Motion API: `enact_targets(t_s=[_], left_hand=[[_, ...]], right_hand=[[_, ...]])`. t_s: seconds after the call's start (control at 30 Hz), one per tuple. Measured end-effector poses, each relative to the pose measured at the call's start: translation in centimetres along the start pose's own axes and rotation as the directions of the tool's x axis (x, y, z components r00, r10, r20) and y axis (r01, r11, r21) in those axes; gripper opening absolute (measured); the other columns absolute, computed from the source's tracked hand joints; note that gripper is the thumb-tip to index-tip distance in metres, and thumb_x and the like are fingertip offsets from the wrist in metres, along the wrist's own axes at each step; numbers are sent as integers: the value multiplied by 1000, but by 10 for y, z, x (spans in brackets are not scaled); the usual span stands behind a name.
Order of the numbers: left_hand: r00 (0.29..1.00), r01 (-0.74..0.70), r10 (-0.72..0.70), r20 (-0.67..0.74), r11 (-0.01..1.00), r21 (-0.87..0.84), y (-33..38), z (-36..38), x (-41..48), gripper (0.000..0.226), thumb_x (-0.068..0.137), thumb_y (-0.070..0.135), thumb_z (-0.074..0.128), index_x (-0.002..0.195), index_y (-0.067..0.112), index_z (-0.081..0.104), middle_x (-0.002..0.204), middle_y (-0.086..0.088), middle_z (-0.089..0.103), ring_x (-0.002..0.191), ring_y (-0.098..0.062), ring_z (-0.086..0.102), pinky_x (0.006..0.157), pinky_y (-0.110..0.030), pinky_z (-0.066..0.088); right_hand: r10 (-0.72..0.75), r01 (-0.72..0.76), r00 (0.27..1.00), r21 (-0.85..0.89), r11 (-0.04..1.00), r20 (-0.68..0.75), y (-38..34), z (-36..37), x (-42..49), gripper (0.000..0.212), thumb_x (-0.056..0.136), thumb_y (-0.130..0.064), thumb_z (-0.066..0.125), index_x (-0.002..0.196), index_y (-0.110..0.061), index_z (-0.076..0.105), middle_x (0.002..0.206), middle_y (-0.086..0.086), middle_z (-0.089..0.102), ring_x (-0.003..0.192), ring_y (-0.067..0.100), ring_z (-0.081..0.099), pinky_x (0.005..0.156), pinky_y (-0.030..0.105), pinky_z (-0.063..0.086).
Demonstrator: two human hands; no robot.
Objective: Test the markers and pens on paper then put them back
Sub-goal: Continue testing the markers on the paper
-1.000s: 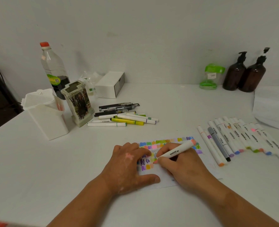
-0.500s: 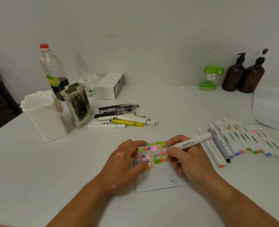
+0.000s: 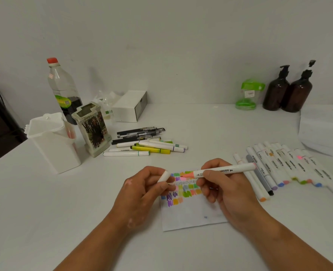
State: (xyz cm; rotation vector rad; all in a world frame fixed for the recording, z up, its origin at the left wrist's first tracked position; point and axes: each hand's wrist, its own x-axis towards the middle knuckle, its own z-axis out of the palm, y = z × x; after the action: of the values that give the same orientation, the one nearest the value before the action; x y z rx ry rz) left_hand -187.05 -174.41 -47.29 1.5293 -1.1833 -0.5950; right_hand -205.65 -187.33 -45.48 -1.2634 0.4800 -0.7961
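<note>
My right hand (image 3: 223, 189) grips a white marker (image 3: 228, 169), held nearly level above the paper with its bare salmon tip pointing left. My left hand (image 3: 142, 190) pinches the marker's white cap (image 3: 164, 176) a short gap from that tip. Under both hands lies a sheet of paper (image 3: 193, 216) covered at its top with coloured test patches. A row of white markers (image 3: 286, 169) lies to the right. A loose pile of pens and markers (image 3: 148, 143) lies behind the paper to the left.
A white plastic holder (image 3: 54, 141) and a patterned pen cup (image 3: 92, 128) stand at the left, with a clear bottle (image 3: 63, 89) behind. A white box (image 3: 130, 105), a green-lidded jar (image 3: 248, 94), two brown pump bottles (image 3: 287, 92) and a paper stack (image 3: 323, 130) sit further back.
My right hand lifted the marker off the paper and turned it level. My left hand rose from the sheet and now holds the cap near the tip.
</note>
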Motion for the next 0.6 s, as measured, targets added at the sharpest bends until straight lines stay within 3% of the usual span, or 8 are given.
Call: enact_targets(t_s=[0.2,0.4,0.5,0.6], left_hand=[[999,-44,45,-14,995,86,3,0,-2,24,85,38,62,108,38,69,97,21,74,88,-5,71,70,-11,54],[997,-78,76,16,979,186,2,2,-3,26,87,39,63,112,43,70,102,25,71,92,-11,69,72,-20,57],[995,-98,97,14,976,197,0,2,-4,27,88,35,65,114,40,71,105,22,72,96,-16,69,77,-25,58],[991,-137,136,23,972,189,0,2,-4,26,89,34,65,114,39,71,106,23,72,98,-13,69,78,-21,57]], right_hand=[[-29,30,999,-27,999,44,0,0,-1,8,74,-25,74,80,-19,72,71,15,69,53,18,57,43,24,41],[7,17,994,-211,977,112,5,4,-4,25,71,-40,78,89,-23,76,76,28,67,55,19,57,45,26,41],[33,2,992,-269,963,124,6,5,-6,31,70,-46,79,94,-26,77,78,24,69,57,17,58,47,26,43],[35,3,992,-295,955,124,4,4,-5,33,70,-48,80,95,-27,78,78,21,71,57,15,59,48,25,44]])
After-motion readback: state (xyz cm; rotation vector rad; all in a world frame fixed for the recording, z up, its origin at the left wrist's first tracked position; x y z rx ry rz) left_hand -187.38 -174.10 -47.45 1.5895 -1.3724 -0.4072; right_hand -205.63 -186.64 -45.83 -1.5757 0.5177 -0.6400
